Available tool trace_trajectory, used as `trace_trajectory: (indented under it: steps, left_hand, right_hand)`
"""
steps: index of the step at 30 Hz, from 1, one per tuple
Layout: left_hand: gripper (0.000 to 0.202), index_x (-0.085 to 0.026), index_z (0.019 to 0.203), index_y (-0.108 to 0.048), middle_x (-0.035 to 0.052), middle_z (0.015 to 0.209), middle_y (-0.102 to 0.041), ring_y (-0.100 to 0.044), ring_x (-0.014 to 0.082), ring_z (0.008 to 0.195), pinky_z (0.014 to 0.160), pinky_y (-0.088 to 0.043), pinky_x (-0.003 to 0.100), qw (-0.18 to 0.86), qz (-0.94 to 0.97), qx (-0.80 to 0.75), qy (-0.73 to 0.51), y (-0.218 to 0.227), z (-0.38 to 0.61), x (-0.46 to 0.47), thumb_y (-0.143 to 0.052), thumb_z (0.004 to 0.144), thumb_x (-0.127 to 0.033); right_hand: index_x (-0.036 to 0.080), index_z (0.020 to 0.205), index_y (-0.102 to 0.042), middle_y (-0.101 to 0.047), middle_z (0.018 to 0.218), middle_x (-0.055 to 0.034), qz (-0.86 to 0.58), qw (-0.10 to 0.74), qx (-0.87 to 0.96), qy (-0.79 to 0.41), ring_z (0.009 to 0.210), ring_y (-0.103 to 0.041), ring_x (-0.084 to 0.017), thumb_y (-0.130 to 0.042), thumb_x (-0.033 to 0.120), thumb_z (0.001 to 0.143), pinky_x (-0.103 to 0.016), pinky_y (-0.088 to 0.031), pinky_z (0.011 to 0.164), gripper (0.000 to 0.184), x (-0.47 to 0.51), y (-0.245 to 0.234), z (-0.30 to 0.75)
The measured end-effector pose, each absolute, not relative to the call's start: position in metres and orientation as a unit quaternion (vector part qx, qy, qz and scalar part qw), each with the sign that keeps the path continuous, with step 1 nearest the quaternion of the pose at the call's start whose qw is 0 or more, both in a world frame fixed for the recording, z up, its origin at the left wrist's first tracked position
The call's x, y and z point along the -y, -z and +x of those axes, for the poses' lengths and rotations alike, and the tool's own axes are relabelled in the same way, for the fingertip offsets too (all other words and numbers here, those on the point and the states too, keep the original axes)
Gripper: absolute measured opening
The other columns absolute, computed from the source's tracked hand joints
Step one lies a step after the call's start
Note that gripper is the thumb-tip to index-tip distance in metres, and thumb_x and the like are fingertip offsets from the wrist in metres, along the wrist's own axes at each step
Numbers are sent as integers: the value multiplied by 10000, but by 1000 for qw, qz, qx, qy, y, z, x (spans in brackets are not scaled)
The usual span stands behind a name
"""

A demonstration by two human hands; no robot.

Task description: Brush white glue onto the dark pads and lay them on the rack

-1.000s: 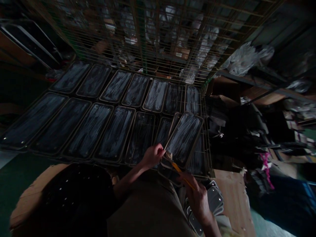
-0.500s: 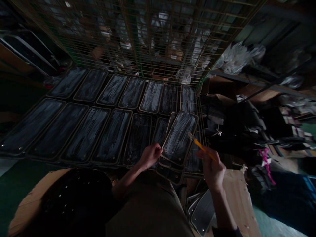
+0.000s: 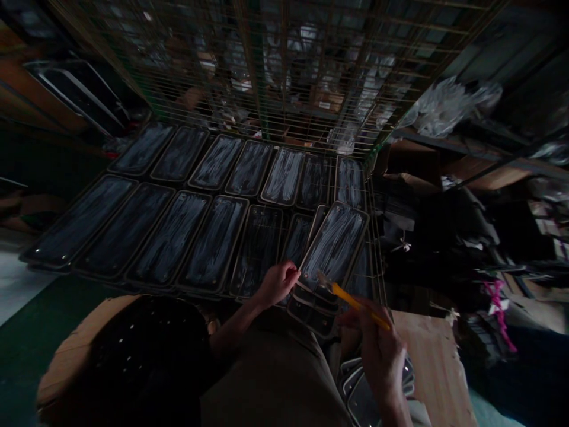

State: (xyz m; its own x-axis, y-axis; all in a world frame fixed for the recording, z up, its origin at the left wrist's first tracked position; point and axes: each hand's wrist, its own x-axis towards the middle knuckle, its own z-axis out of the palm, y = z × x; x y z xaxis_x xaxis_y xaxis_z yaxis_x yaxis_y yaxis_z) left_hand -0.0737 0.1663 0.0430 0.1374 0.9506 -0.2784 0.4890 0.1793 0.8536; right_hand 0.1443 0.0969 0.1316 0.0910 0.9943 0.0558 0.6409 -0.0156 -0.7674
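Left hand [image 3: 278, 283]: fingers closed on near-left rim of top tray [image 3: 335, 240] | tray tilted on a stack at the near-right corner of the wire rack [image 3: 376, 261], right edge just beside the rack rim | right hand [image 3: 377, 350]: clamped round yellow brush [image 3: 351, 300], bristles touching tray's near end | coated trays [image 3: 213, 243] to the left: packed edge to edge, two rows

A dim, cluttered workshop: a wire-mesh cage [image 3: 284, 71] spans the top of the frame, crowded shelves [image 3: 480, 160] line the right, and a dark green floor [image 3: 26, 338] shows at lower left.
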Motion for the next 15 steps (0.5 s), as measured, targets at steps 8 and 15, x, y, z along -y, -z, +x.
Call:
trace_trajectory:
  steps: [8, 15]
  left_hand:
    - [167, -182, 796, -558, -40, 569, -588, -542, 103, 491, 525, -368, 203, 501, 568, -607, -240, -35, -74, -167, -473, 884, -295]
    - [150, -168, 753, -571, -13, 627, -587, -544, 112, 580, 543, -365, 205, 524, 560, -582, -270, -43, -76, -172, -521, 832, -285]
  right_hand:
    - [185, 1088, -594, -690, 774, -24, -641, 369, 570, -359, 683, -680, -158, -419, 395, 984, -237, -548, 639, 292, -117, -99, 117]
    - [169, 1045, -634, -705, 721, -44, -708, 434, 487, -270, 603, -683, -192, -480, 469, 946, -271, -558, 568, 351, -92, -125, 154]
